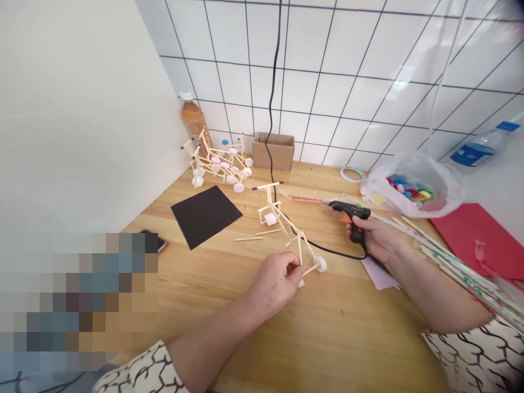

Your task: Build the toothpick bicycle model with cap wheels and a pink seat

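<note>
My left hand [277, 284] pinches the near end of a small tricycle model [289, 222] built from thin wooden sticks, close to its rear wheels. One white wheel [321, 264] shows right of my fingers; another is partly hidden beneath them. A crossbar with dark tips forms the handlebar at the far end, above a white front wheel [270, 219]. On the right, my right hand [373, 236] is wrapped round a black hot glue gun [352, 213] with an orange trigger. Its nozzle points left, apart from the model. Two loose sticks [249, 239] lie left of the model.
Several similar stick models [223, 164] stand at the back left by a drink bottle [193, 120]. Around lie black card [207, 215], a cardboard box [273, 152], a tape roll [352, 174], a bag of bottle caps [413, 185], red card [487, 234] and wrapped sticks [462, 273]. A black cord [273, 98] hangs down.
</note>
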`<state>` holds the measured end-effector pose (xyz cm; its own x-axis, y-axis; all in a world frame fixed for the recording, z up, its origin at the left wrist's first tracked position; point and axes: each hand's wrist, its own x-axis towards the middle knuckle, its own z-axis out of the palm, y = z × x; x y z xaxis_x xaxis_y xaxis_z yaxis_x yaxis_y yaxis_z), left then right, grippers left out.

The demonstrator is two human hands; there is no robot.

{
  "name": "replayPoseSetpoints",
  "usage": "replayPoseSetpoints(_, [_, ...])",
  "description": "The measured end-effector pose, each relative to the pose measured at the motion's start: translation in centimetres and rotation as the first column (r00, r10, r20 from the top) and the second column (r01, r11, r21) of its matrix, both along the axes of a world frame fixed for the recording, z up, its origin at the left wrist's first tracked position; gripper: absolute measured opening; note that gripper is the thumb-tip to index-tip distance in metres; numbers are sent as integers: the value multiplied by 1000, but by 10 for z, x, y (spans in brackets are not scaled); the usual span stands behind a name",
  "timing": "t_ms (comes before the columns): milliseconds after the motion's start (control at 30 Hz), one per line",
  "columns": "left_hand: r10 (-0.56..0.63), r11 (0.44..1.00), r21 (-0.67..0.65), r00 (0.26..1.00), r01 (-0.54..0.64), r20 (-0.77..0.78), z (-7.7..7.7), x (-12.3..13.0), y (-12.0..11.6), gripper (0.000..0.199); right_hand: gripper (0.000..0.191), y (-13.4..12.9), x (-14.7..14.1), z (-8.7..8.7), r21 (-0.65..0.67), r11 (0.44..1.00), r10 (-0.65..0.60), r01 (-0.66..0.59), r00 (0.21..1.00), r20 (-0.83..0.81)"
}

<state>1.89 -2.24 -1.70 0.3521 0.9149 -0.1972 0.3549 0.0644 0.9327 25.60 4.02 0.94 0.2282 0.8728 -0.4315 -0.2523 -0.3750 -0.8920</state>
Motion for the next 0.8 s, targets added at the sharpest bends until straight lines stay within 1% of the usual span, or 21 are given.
replayPoseSetpoints(133, [-1, 1000, -6, 1000, 1, 6, 0, 0, 1, 20, 8, -9, 0, 0, 11, 996, 91, -92, 990, 109])
replayPoseSetpoints(200, [1, 1000, -15, 1000, -1, 4, 0, 0, 1, 20, 7, -15, 3, 2, 3, 992, 123, -127, 970, 211])
replayPoseSetpoints(267, [3, 1000, -17, 1000, -3, -8, 0, 0, 1, 20, 10, -21, 9, 6, -16, 990, 135, -137, 938, 320])
replayPoseSetpoints(300, [4, 1000, -18, 1000, -4, -13, 0, 0, 1, 20, 12, -22, 12, 9, -22, 988, 146, -151, 895, 422])
replayPoseSetpoints(333, [4, 1000, -20, 1000, -4, -15, 0, 1, 1, 20, 12, -21, 14, 12, -23, 985, 157, -172, 829, 537])
replayPoseSetpoints(367, [3, 1000, -23, 1000, -3, -14, 0, 1, 1, 20, 12, -19, 17, 16, -20, 980, 162, -199, 730, 664])
replayPoseSetpoints(400, [4, 1000, -27, 1000, -4, -13, 0, 1, 1, 20, 12, -14, 18, 20, -52, 954, 180, -294, 430, 885])
replayPoseSetpoints(433, [5, 1000, -30, 1000, -6, -13, 0, 1, 1, 20, 16, -8, 19, 24, -74, 942, 175, -327, 290, 941])
replayPoseSetpoints(500, [11, 1000, -28, 1000, -12, -20, -1, 1, 1, 20, 19, 10, 17, 29, -114, 923, 197, -368, 199, 960])
replayPoseSetpoints(600, [16, 999, -29, 1000, -17, -24, -1, 2, 1, 20, 23, 43, 10, 30, -211, 901, 268, -380, 103, 958])
replayPoseSetpoints(700, [13, 999, -47, 1000, -13, 3, 0, 2, 0, 21, 23, 72, 2, 26, -334, 868, 376, -368, 46, 925])
replayPoseSetpoints(800, [15, 998, -55, 1000, -14, 12, 0, 1, 0, 22, 28, 91, -3, 20, -444, 818, 482, -364, 16, 876])
